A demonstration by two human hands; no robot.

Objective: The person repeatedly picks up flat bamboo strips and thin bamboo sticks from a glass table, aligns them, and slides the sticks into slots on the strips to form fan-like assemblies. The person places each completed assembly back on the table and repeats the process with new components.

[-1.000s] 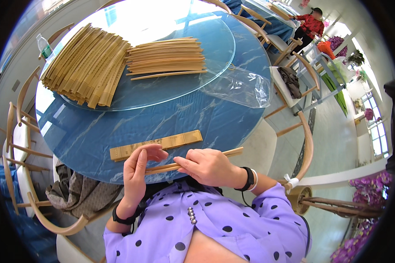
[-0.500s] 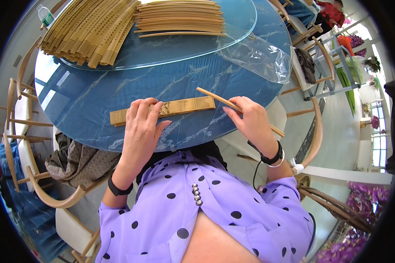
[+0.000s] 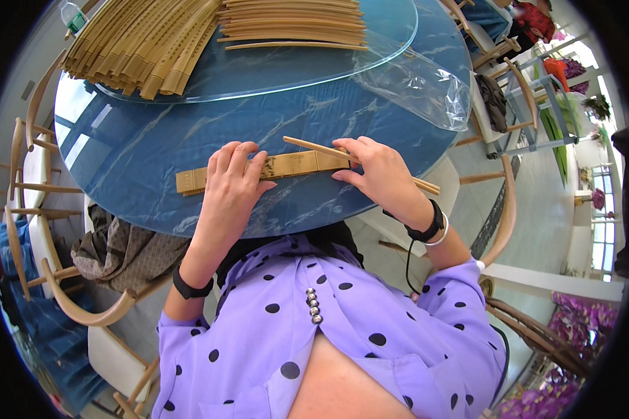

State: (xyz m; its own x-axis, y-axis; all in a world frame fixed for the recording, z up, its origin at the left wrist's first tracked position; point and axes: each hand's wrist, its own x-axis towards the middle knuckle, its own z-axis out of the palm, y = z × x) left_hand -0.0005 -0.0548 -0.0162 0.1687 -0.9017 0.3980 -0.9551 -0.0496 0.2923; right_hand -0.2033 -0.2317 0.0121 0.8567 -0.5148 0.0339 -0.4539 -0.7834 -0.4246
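Observation:
A small stack of flat tan paper chopstick sleeves (image 3: pixel 298 164) lies crosswise on the blue marbled table in front of me. My left hand (image 3: pixel 232 183) rests over its left half, fingers bent and pressing it down. Wooden chopsticks (image 3: pixel 316 146) are gripped in my right hand (image 3: pixel 383 174); their left ends lie above the sleeve and their right ends stick out past my wrist. The right fingertips and thumb are at the sleeve's right end, which the hand partly covers. Whether that end is open cannot be seen.
On the glass turntable (image 3: pixel 258 96) lie a fanned pile of paper sleeves (image 3: pixel 143 49) and a row of chopsticks (image 3: pixel 293 24). A clear plastic bag (image 3: pixel 419 87) sits at the table's right. Wooden chairs (image 3: pixel 91 318) stand around; a plastic bottle (image 3: pixel 72 17) is far left.
My right hand has moved left with the chopsticks, bringing its fingers to the sleeve's right end. My left hand stays on the sleeve.

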